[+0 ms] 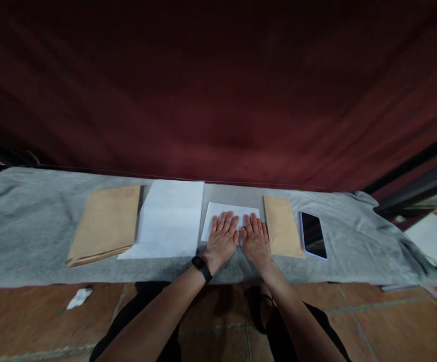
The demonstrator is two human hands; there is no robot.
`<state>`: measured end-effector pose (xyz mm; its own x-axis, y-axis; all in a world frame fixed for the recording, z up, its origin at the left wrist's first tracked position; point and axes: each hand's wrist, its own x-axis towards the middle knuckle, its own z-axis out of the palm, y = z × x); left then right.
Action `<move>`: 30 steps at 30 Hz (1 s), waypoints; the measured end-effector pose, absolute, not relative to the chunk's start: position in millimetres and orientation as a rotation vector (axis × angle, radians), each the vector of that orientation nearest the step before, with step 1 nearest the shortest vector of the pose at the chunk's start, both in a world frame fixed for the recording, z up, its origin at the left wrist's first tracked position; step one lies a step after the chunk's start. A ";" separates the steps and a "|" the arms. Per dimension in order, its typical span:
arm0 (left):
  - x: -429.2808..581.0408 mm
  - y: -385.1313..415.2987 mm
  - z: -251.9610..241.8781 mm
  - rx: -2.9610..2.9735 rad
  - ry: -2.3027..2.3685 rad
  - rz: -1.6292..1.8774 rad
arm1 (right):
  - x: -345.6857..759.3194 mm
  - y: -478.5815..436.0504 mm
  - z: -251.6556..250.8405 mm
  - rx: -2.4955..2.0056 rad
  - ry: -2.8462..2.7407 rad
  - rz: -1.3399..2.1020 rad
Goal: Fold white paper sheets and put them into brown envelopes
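Note:
Both palms lie flat, side by side, on a folded white sheet of paper (211,213) at the middle of the cloth-covered surface. My left hand (223,237), with a black band on its wrist, has its fingers stretched over the sheet's left and middle part. Over the right part rests my right hand (255,240), fingers also straight. The hands hide much of the sheet. Left of it is a stack of larger white paper (171,218). Just right of my right hand lies a brown envelope (284,229).
A pile of larger brown envelopes (107,221) lies at the left. A phone (314,235) with a light purple edge is right of the single envelope. Grey cloth (354,241) covers the narrow surface. Behind hangs a dark red curtain (218,100). Crumpled tissue (79,298) lies on the tiled floor.

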<state>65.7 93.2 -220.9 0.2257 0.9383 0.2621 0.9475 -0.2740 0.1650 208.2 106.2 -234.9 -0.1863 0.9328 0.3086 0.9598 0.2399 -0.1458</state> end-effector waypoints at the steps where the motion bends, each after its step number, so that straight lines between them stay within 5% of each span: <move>1: 65.7 92.4 -220.9 -2.439 -1.866 -0.484 | 207.8 106.7 -234.0 -1.735 -2.199 -0.085; 9: 69.3 88.5 -221.4 -2.556 -1.733 -0.400 | 193.9 104.8 -224.0 -1.452 -2.368 0.139; 30: 49.1 92.3 -224.3 -2.306 -2.032 -0.417 | 210.5 103.6 -239.7 -1.638 -2.214 -0.185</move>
